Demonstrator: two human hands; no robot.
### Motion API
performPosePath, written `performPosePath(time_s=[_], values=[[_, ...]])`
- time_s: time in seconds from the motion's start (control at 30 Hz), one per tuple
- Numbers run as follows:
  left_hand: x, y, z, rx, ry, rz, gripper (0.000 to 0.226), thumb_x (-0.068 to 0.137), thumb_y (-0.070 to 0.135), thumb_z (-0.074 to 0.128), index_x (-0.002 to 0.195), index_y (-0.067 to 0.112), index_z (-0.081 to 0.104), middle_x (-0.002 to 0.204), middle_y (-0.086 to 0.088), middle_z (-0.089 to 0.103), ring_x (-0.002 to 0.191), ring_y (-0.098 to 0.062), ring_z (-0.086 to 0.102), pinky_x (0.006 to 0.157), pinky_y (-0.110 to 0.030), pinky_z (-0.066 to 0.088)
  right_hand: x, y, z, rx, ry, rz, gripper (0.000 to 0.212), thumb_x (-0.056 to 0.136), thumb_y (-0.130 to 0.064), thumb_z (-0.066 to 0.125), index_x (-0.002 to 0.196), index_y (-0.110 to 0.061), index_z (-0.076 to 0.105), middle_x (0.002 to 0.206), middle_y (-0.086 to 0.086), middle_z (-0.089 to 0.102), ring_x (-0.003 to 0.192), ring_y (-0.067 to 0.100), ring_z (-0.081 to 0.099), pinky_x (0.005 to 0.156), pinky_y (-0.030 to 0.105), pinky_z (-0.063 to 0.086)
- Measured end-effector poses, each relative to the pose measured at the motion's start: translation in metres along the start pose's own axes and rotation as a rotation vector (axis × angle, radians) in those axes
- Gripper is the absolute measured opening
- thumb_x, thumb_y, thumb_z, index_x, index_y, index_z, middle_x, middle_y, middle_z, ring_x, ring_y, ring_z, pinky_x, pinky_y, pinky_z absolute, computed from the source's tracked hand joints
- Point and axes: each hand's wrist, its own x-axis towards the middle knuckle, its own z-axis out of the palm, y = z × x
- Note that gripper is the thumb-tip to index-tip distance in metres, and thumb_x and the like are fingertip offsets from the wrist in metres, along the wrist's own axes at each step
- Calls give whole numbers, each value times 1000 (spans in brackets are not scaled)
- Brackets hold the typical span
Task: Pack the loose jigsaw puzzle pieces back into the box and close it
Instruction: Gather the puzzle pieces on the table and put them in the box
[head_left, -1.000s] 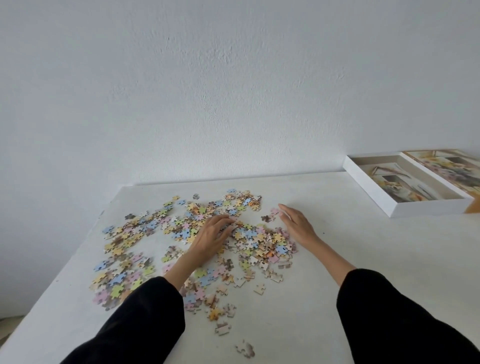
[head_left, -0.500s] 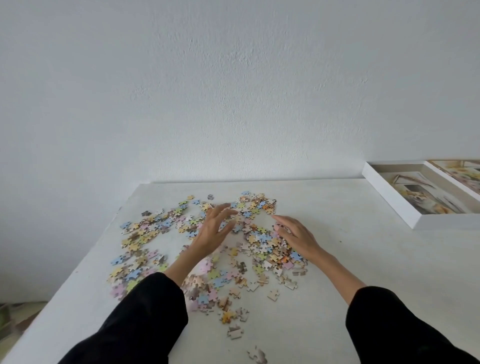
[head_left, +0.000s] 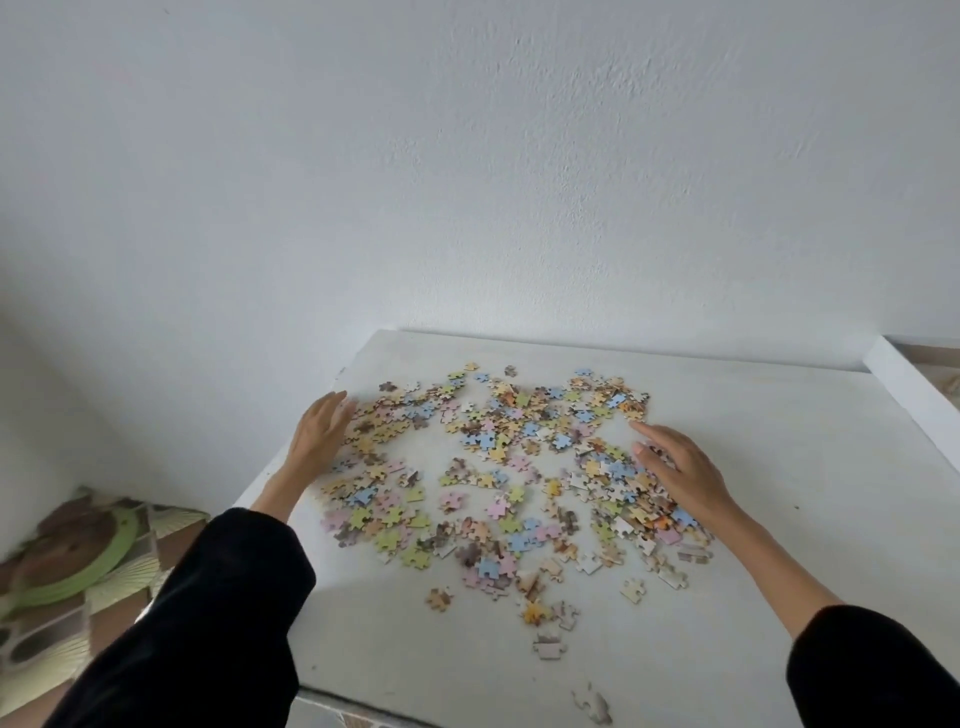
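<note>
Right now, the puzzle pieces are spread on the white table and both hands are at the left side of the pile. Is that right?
Not quite. Only the left hand is at the left side of the pile; the right hand rests on its right side. The jigsaw puzzle pieces are indeed spread on the white table, as the head view shows.
</note>
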Motion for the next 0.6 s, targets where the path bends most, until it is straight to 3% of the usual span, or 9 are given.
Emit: performPosePath(time_s=[0.17, 0.33, 0.47, 0.6], values=[[-1, 19, 16, 125, -64, 34, 59, 97, 50, 21, 145, 16, 24, 153, -7, 23, 141, -22, 21, 116, -42, 15, 0, 1, 0, -14, -3, -5, 53, 88, -55, 37, 135, -32, 42, 143, -3, 42, 134, 15, 34, 105, 41, 31], [-6, 46, 27, 93, -98, 160, 56, 96, 48, 26, 142, 16, 30, 149, -5, 31, 137, -21, 29, 112, -34, 21, -1, 1, 0, -7, -9, 8, 60, 84, -64, 35, 135, -32, 42, 143, -5, 42, 133, 14, 35, 105, 40, 33], [-16, 57, 36, 65, -206, 278, 70, 89, 64, 20, 143, 20, 29, 149, 0, 30, 134, -15, 33, 110, -30, 24, -1, 2, 0, -4, -14, -5, 44, 92, -45, 44, 134, -31, 43, 142, -4, 42, 131, 13, 37, 104, 38, 34], [-17, 60, 36, -139, -208, 336, 89, 74, 83, 16, 139, 25, 36, 145, 2, 34, 126, -9, 36, 106, -30, 29, 5, -5, -13, 204, 25, -6, 33, 92, -31, 51, 124, -25, 54, 134, -3, 52, 123, 12, 46, 100, 29, 34]])
